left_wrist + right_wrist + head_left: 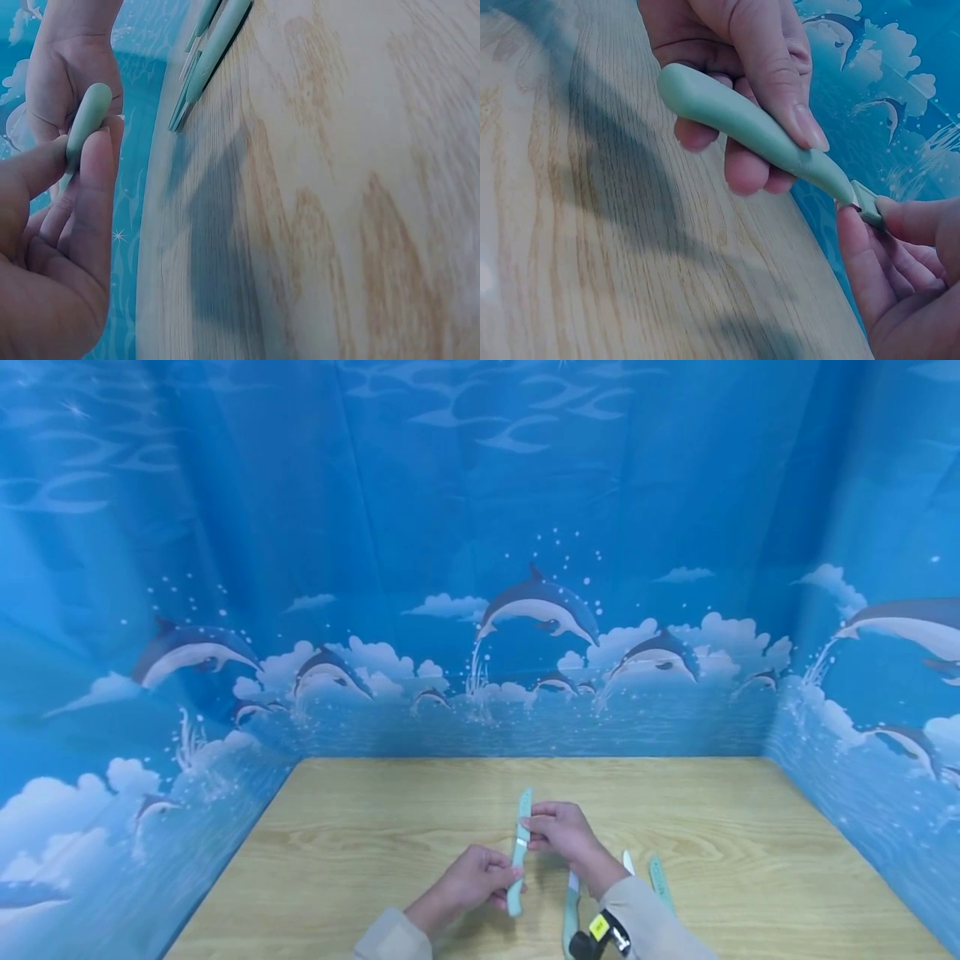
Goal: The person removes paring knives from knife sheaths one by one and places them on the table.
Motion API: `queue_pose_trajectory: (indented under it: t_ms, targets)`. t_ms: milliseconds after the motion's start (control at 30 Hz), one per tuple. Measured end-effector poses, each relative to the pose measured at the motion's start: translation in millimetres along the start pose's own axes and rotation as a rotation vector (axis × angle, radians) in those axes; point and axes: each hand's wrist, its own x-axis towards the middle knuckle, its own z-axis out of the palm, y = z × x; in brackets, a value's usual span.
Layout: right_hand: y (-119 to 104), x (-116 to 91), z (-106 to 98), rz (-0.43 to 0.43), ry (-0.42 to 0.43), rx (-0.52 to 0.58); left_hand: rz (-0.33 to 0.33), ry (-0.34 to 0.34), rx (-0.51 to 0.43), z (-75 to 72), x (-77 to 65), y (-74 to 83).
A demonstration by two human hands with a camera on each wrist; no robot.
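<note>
A small knife with a pale green handle (pixel 731 116) is held between both hands above the table. Its blade sits inside a green sheath (pixel 525 803), with a short bit of bare metal showing between the two. My left hand (pixel 474 878) grips the handle between thumb and fingers. On the sheath, my right hand (pixel 564 833) has a pinch of thumb and fingertips. Below the right forearm lies a second green-handled knife (pixel 572 914), its pale blade bare. A loose green sheath (pixel 661 882) and a white blade tip (pixel 628 862) lie beside it, partly hidden by the sleeve.
The wood-grain table (pixel 360 827) extends around the hands. Blue cloth with dolphins (pixel 412 510) stands behind it and along both sides. A black device with a yellow label (pixel 599 928) is strapped on the right wrist.
</note>
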Motion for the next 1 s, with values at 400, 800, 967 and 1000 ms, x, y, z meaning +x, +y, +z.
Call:
queue_pose_trajectory:
  t_ms: [400,800,967,1000]
  targets:
    - [-2.8,0.0,-3.2,-0.006,-0.024,-0.017,-0.001,0.005,0.024,1.1,0.2,3.1]
    - [-6.8,-0.9,-4.6,0.005,-0.025,-0.030,-0.009,-0.011,0.009,2.7,-2.6,8.5]
    - [-8.1,-0.9,-5.2,0.014,-0.025,-0.031,-0.012,-0.010,0.016,3.3,-3.2,9.4]
    - [-8.2,-1.0,-5.2,0.015,-0.024,-0.031,-0.011,-0.010,0.018,3.3,-3.3,9.4]
